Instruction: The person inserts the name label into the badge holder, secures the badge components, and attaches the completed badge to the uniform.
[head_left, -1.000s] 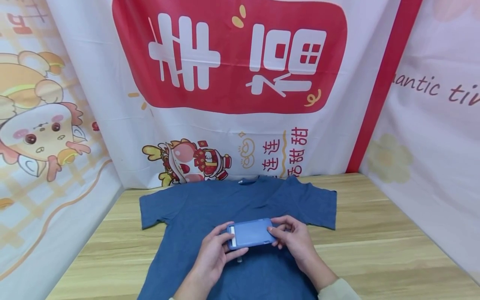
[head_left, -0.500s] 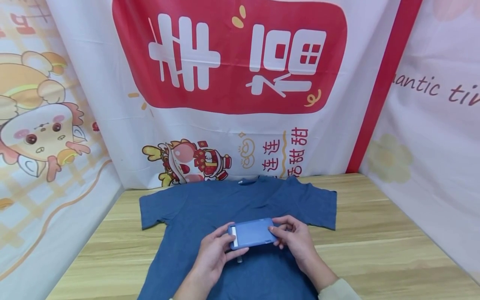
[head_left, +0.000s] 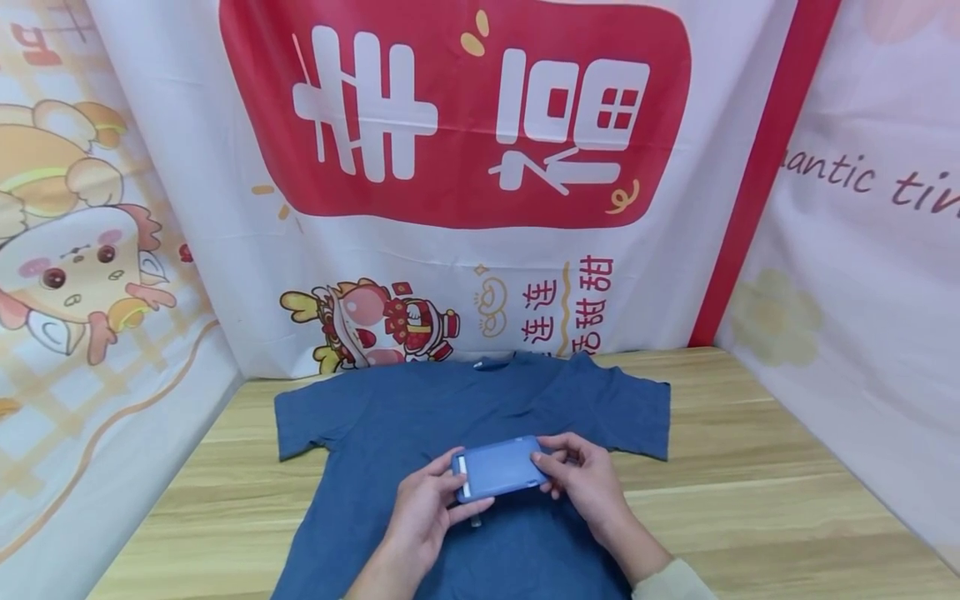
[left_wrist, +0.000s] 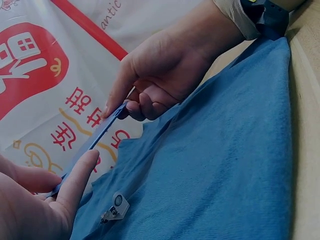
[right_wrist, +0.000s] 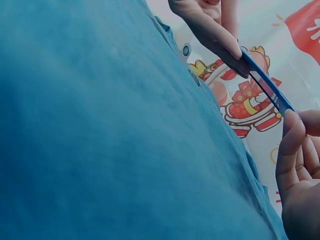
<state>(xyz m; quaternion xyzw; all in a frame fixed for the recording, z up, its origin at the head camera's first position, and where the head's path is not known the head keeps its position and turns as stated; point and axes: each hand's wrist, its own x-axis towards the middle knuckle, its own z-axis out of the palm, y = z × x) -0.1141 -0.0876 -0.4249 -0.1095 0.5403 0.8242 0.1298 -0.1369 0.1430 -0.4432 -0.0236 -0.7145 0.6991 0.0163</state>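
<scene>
Both hands hold a flat blue card holder [head_left: 498,468] over a dark blue T-shirt [head_left: 360,500]. My left hand [head_left: 423,508] grips its left end in the head view, thumb on the face beside a white strip, with other fingers along the edge and underneath. At the opposite end my right hand [head_left: 588,483] pinches the corner area between thumb and fingers. The left wrist view shows the holder [left_wrist: 95,137] nearly edge-on and tilted. Just below the left hand is a small clip [left_wrist: 116,209] with a clear strap and a round snap, seen against the shirt.
The T-shirt lies spread on a wood-grain table [head_left: 765,483], its sleeves out to both sides. A printed white cloth [head_left: 420,250] hangs behind the table, and more printed cloth [head_left: 847,275] encloses the sides.
The head view has shifted slightly, so everything appears a little further left. Both hands keep the same hold on the card holder, which has tilted very slightly.
</scene>
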